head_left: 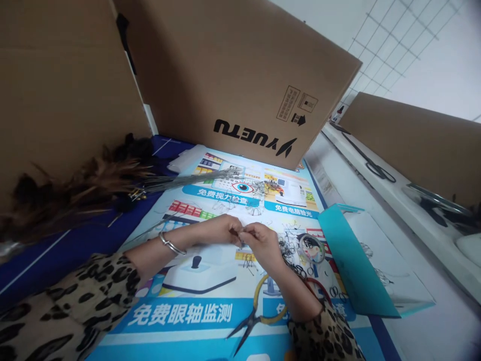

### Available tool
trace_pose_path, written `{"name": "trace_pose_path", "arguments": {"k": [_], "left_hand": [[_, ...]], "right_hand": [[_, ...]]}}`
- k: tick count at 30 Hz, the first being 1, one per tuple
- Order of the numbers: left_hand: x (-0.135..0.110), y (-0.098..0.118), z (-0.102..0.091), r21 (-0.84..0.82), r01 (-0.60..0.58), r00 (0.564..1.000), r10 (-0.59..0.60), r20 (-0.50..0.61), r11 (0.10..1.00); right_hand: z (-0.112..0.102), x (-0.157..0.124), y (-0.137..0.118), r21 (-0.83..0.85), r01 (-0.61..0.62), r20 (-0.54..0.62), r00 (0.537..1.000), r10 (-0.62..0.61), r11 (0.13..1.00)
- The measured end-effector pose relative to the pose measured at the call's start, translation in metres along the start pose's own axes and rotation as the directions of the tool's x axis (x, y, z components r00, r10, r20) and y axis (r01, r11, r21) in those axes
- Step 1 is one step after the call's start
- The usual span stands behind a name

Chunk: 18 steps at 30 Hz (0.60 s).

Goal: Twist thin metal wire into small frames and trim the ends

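My left hand [230,230] and my right hand [262,243] meet above the printed sheet [158,346], fingertips pressed together. Whatever they pinch between them is too small to make out. Close to my right wrist lie pliers [252,321] with yellow handles and a dark pointed nose. A tangle of thin dark wire pieces and rings [289,250] spreads beside my right hand, near a small round clear dish [311,248]. Beyond my hands lies a bundle of thin grey wires [199,177].
Brown feathers [86,180] lie on the blue cloth at left. Large cardboard panels [233,65] stand behind and to the left. An open teal box [353,265] with fine wire pieces inside sits at right. Scissors [376,168] rest on the white ledge.
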<state>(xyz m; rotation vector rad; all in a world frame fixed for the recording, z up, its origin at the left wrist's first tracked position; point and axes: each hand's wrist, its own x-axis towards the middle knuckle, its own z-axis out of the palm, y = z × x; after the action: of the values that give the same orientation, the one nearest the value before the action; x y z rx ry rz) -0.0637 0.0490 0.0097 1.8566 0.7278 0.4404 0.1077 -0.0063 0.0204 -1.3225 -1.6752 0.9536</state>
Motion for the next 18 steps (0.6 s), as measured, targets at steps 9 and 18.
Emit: {"name": "trace_pose_path", "arguments": {"k": [9, 18], "left_hand": [[0.0002, -0.0039, 0.0005, -0.116, 0.063, 0.997, -0.059, 0.043, 0.991], [0.0012, -0.0022, 0.0041, -0.213, 0.066, 0.998, -0.062, 0.023, 0.975]], "right_hand": [[0.0014, -0.0006, 0.0068, 0.063, -0.015, -0.038, 0.999, 0.017, 0.998], [-0.0019, -0.002, 0.0013, 0.056, 0.051, -0.091, 0.995, -0.046, 0.997]]}}
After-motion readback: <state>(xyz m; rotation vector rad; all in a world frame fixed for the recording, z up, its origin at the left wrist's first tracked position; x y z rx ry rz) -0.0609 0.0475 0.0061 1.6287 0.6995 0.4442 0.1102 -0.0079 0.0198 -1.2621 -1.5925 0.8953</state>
